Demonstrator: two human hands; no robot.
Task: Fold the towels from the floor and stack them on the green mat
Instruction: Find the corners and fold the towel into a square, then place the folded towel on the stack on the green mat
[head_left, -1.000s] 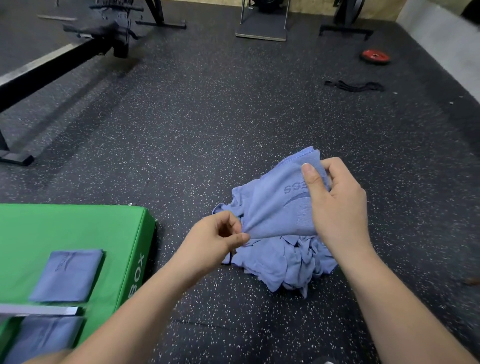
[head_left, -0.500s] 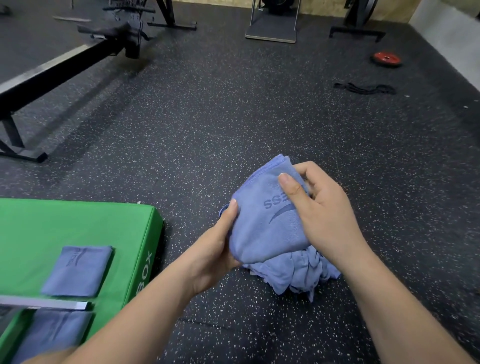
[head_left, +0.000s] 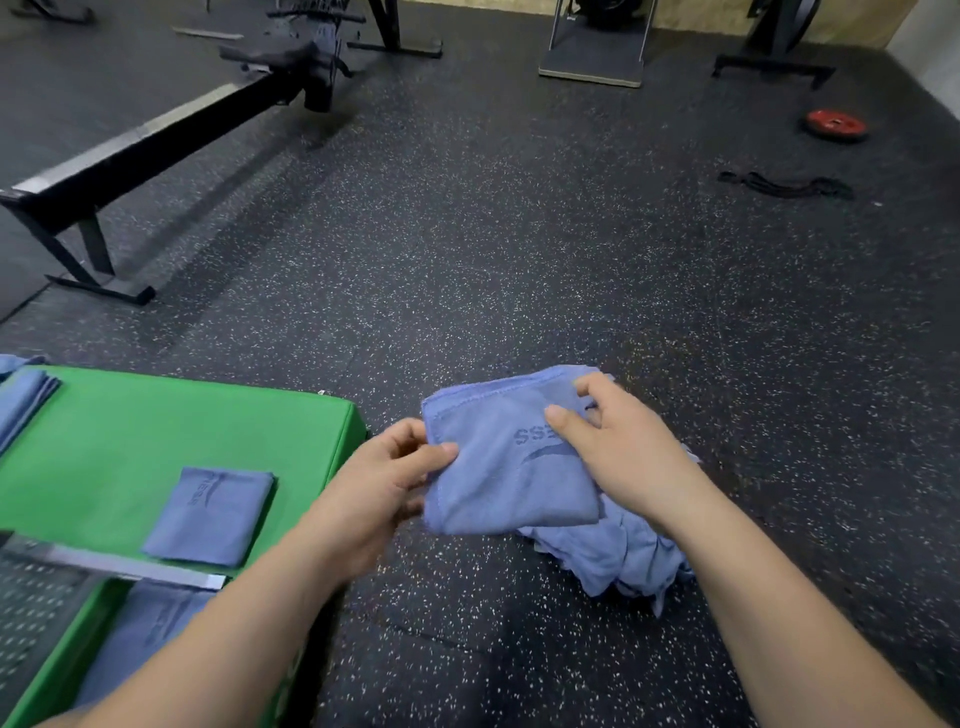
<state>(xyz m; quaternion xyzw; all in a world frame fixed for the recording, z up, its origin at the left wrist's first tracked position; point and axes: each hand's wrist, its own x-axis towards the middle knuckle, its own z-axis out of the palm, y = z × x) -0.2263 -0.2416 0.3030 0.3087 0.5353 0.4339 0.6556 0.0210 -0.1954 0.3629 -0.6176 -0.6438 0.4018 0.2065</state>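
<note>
Blue towel (head_left: 493, 483) between left hand (head_left: 382, 486) and right hand (head_left: 626, 454), thumbs on top

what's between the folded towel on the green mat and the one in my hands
In the head view: bare green mat, its right edge, then your left hand gripping the held towel by its left edge.

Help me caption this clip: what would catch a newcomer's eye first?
At centre, the left hand and right hand grip a blue towel above a crumpled towel pile on the speckled floor. At left, a bright green mat carries a folded towel. A red weight plate lies far right.
</note>
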